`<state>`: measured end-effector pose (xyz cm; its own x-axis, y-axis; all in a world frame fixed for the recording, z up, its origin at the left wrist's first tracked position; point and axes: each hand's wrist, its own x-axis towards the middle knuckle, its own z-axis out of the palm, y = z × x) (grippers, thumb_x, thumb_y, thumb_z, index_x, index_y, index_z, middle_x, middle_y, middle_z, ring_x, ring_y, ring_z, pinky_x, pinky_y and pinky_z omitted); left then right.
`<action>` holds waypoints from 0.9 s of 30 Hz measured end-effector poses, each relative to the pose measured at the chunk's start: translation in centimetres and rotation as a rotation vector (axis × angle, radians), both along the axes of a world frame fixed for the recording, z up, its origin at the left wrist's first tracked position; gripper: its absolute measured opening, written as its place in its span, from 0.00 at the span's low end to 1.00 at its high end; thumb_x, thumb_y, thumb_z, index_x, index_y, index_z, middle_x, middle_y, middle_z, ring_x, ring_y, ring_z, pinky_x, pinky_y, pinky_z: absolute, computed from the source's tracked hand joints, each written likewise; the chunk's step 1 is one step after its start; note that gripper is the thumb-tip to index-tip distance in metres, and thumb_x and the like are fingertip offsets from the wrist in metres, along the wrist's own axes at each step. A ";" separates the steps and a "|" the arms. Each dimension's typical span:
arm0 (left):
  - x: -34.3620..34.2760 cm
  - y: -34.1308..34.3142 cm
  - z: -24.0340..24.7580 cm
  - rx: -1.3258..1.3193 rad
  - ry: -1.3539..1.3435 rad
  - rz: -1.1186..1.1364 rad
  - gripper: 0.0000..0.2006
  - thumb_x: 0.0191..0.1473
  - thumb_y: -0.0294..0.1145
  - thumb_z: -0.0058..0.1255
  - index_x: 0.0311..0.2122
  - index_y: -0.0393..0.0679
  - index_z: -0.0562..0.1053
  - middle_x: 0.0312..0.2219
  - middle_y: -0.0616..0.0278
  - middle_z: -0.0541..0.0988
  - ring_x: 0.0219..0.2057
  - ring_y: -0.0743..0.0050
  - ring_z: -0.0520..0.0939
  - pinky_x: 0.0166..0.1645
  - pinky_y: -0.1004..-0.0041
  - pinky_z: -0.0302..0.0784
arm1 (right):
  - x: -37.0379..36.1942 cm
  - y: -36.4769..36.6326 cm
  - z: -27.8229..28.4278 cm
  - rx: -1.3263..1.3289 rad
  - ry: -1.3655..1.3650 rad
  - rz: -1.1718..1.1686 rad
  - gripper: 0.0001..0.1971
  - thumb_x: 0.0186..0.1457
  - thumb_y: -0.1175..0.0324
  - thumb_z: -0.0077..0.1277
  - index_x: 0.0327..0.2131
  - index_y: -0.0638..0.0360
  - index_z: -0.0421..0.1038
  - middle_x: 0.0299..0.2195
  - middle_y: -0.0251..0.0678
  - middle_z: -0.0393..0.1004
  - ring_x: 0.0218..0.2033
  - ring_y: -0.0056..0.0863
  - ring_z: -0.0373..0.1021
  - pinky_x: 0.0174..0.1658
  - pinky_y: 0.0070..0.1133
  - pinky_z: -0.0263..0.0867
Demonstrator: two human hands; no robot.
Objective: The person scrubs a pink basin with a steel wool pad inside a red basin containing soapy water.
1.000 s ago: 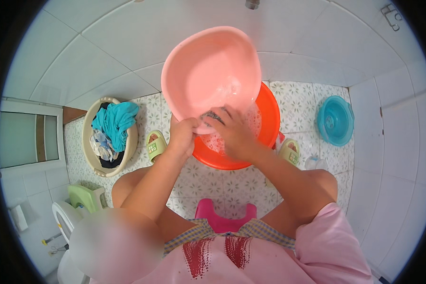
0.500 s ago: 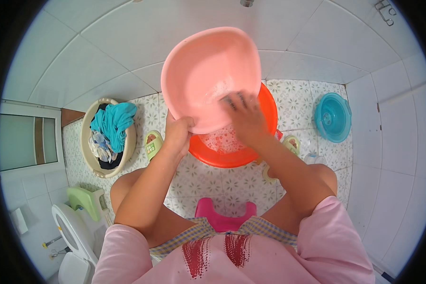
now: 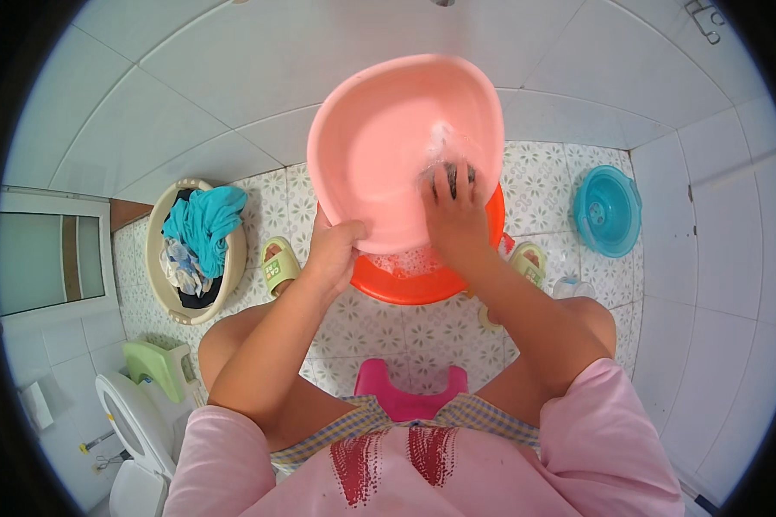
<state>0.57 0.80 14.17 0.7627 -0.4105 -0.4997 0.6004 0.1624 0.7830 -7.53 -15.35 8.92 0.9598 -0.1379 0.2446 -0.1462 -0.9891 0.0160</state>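
Observation:
A pink plastic basin [image 3: 379,146] is tilted up on its edge over an orange basin [image 3: 405,280] of soapy water on the tiled floor. My left hand [image 3: 334,252] grips the pink basin's lower rim. Inside the pink basin, my right hand [image 3: 453,215] presses a dark scrubbing pad [image 3: 447,177] against the wall, with white foam around it.
A beige laundry basket [image 3: 168,297] with teal and other clothes stands at the left. Green slippers [image 3: 278,264] lie on either side of the orange basin. A blue basin [image 3: 608,211] sits at the right, a pink stool [image 3: 409,392] under me, a toilet [image 3: 138,431] lower left.
My right hand has slid with the pad from the pink basin's lower part up its inner wall. The pink basin has tipped a little more upright. My left hand stays on the rim.

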 end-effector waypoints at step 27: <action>-0.3 -0.2 -1.0 0.042 -0.056 -0.118 0.28 0.39 0.16 0.42 0.51 0.38 0.61 0.39 0.61 0.72 0.36 0.75 0.75 0.39 0.73 0.75 | -0.8 0.8 -0.9 0.006 0.144 -0.022 0.41 0.40 0.70 0.57 0.60 0.58 0.49 0.59 0.47 0.48 0.59 0.59 0.47 0.58 0.51 0.46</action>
